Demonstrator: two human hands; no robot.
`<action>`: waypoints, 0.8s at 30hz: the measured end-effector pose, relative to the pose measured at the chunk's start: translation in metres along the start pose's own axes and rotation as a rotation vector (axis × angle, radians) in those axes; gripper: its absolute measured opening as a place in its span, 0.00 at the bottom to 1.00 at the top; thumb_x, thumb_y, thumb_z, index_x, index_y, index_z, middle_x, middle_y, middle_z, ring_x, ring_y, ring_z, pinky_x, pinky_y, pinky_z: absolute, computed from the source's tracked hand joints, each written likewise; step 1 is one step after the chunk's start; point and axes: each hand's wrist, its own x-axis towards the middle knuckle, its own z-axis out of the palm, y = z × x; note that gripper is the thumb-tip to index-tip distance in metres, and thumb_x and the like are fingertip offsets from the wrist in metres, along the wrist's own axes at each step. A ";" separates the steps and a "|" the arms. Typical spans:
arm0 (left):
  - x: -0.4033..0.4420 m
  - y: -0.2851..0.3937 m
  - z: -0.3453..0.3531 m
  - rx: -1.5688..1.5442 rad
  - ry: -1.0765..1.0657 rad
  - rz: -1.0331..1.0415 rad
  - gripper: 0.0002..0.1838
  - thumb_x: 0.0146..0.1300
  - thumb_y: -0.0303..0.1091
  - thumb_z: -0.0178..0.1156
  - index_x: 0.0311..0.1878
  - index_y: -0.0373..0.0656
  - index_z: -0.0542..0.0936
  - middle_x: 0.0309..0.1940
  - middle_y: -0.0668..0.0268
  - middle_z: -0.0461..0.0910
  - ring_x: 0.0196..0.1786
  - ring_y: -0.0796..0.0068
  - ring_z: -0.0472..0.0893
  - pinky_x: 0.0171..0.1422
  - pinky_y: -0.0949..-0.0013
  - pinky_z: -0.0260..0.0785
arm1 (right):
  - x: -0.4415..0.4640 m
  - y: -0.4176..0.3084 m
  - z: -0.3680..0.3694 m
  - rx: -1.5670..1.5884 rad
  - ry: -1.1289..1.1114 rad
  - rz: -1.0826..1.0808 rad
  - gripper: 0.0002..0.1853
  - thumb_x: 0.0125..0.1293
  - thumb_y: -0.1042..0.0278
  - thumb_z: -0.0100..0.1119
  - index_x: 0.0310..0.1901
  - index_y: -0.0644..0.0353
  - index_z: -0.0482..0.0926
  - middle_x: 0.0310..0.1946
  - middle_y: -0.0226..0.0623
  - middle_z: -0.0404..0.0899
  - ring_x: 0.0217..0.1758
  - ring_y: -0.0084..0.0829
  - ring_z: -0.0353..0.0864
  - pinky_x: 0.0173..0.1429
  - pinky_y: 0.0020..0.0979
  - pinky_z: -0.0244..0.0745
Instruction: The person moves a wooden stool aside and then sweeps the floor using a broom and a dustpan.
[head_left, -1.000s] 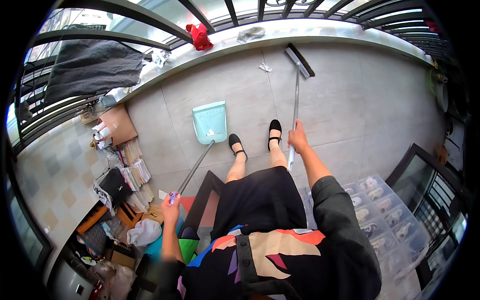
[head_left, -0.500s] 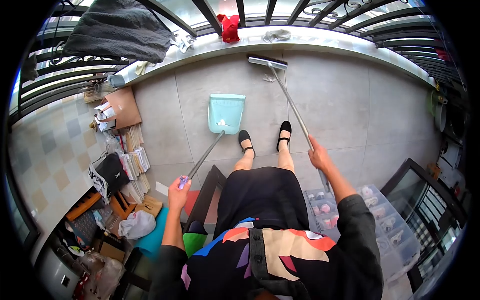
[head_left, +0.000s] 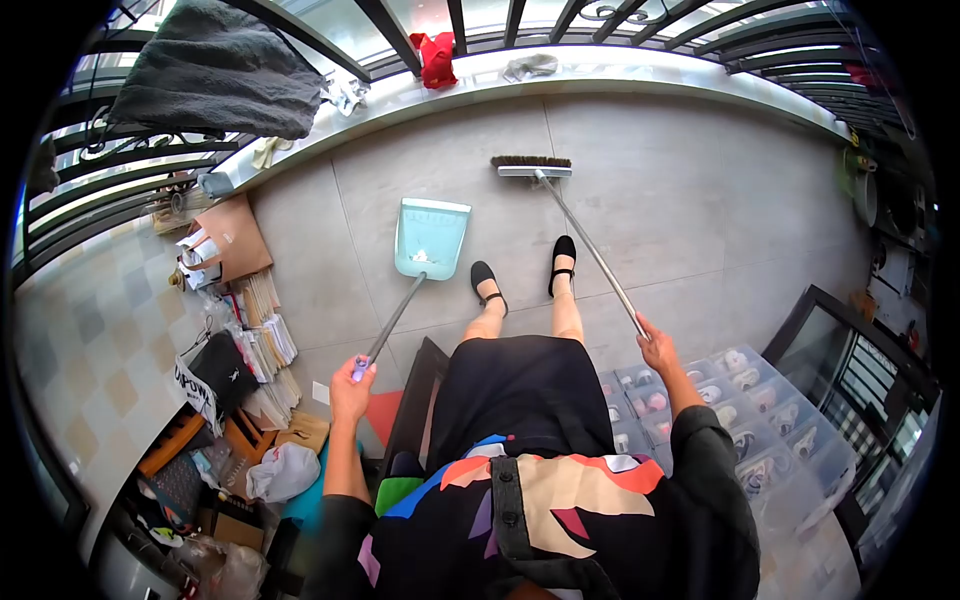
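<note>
The person's left hand [head_left: 351,388] grips the purple-ended handle of a pale turquoise dustpan [head_left: 431,238] holding white scraps. The right hand [head_left: 657,347] holds a long-handled broom [head_left: 534,168], its bristles on the grey tiled floor [head_left: 680,180].

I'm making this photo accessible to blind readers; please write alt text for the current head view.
A person's left hand holds a long-handled light-blue dustpan containing white scraps, while the right hand grips a broom on gray floor tiles. Dark railings stand beyond.

Single head-worn camera, facing forward and steeply down from above the skirt [head_left: 520,395] toward the railing [head_left: 500,25].
</note>
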 end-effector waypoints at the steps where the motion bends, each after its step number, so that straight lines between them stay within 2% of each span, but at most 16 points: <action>1: 0.003 0.001 0.000 0.002 -0.010 0.009 0.11 0.55 0.37 0.62 0.39 0.42 0.79 0.19 0.74 0.72 0.23 0.84 0.67 0.28 0.75 0.61 | -0.013 0.010 0.007 0.003 0.009 0.010 0.28 0.58 0.69 0.51 0.62 0.41 0.64 0.48 0.52 0.74 0.51 0.50 0.74 0.56 0.40 0.68; 2: 0.006 0.000 -0.001 0.016 -0.015 0.012 0.12 0.54 0.37 0.63 0.39 0.42 0.79 0.19 0.74 0.72 0.23 0.84 0.67 0.28 0.75 0.61 | -0.021 0.024 0.019 0.067 0.073 0.021 0.28 0.58 0.68 0.52 0.63 0.39 0.64 0.36 0.47 0.75 0.38 0.41 0.75 0.43 0.37 0.71; 5: 0.010 0.003 -0.005 0.068 -0.027 0.022 0.12 0.54 0.37 0.63 0.39 0.42 0.79 0.19 0.74 0.72 0.23 0.84 0.67 0.28 0.74 0.61 | -0.025 0.048 0.034 0.191 0.161 0.065 0.29 0.60 0.67 0.50 0.64 0.36 0.62 0.15 0.31 0.67 0.16 0.21 0.67 0.20 0.28 0.68; 7: 0.010 0.005 -0.005 0.104 -0.031 0.031 0.12 0.54 0.37 0.63 0.39 0.43 0.79 0.19 0.74 0.72 0.23 0.84 0.67 0.28 0.74 0.62 | -0.014 0.032 0.010 0.657 0.092 0.403 0.29 0.63 0.66 0.48 0.66 0.35 0.58 0.14 0.29 0.64 0.16 0.22 0.66 0.17 0.27 0.65; 8: 0.011 0.003 -0.007 0.117 -0.025 0.043 0.12 0.54 0.37 0.63 0.39 0.43 0.79 0.19 0.74 0.72 0.23 0.84 0.67 0.28 0.74 0.62 | -0.003 0.026 -0.002 0.730 0.115 0.467 0.29 0.65 0.66 0.46 0.67 0.36 0.55 0.15 0.28 0.63 0.15 0.21 0.64 0.15 0.26 0.63; 12: 0.017 -0.004 -0.008 0.104 -0.026 0.130 0.12 0.54 0.36 0.63 0.39 0.42 0.79 0.19 0.73 0.72 0.23 0.84 0.67 0.29 0.75 0.62 | 0.066 0.044 -0.029 0.996 0.194 0.521 0.31 0.65 0.67 0.43 0.68 0.39 0.47 0.16 0.29 0.63 0.14 0.22 0.63 0.16 0.25 0.63; 15: 0.008 0.023 -0.009 0.183 -0.047 0.086 0.12 0.53 0.36 0.63 0.38 0.41 0.79 0.19 0.73 0.71 0.24 0.84 0.67 0.30 0.76 0.62 | 0.093 0.025 -0.025 1.163 0.198 0.586 0.33 0.64 0.69 0.44 0.68 0.43 0.45 0.16 0.32 0.65 0.15 0.24 0.66 0.16 0.29 0.65; 19: 0.013 0.026 -0.006 0.222 -0.035 0.135 0.12 0.53 0.36 0.63 0.38 0.41 0.79 0.18 0.73 0.71 0.24 0.83 0.68 0.30 0.76 0.63 | 0.057 -0.043 0.038 1.064 0.026 0.543 0.33 0.63 0.71 0.45 0.68 0.44 0.45 0.16 0.34 0.66 0.13 0.26 0.65 0.14 0.31 0.64; 20: 0.016 0.027 -0.007 0.229 -0.048 0.118 0.12 0.53 0.36 0.63 0.38 0.41 0.79 0.19 0.72 0.72 0.24 0.84 0.68 0.30 0.76 0.63 | 0.044 -0.059 0.055 1.008 0.003 0.546 0.30 0.65 0.71 0.43 0.67 0.39 0.48 0.16 0.33 0.65 0.12 0.25 0.63 0.14 0.31 0.63; 21: 0.017 0.027 -0.007 0.237 -0.059 0.105 0.12 0.53 0.36 0.64 0.38 0.41 0.79 0.19 0.72 0.72 0.24 0.84 0.68 0.31 0.76 0.64 | 0.023 -0.083 0.057 1.038 -0.047 0.590 0.31 0.64 0.71 0.44 0.67 0.39 0.48 0.15 0.32 0.65 0.11 0.25 0.63 0.13 0.30 0.63; 24: 0.027 0.023 -0.008 0.224 -0.081 0.134 0.12 0.53 0.37 0.64 0.38 0.41 0.79 0.20 0.70 0.74 0.25 0.82 0.70 0.32 0.75 0.65 | -0.015 -0.099 0.066 0.987 -0.107 0.532 0.31 0.64 0.71 0.44 0.68 0.39 0.49 0.14 0.31 0.64 0.11 0.24 0.63 0.13 0.30 0.63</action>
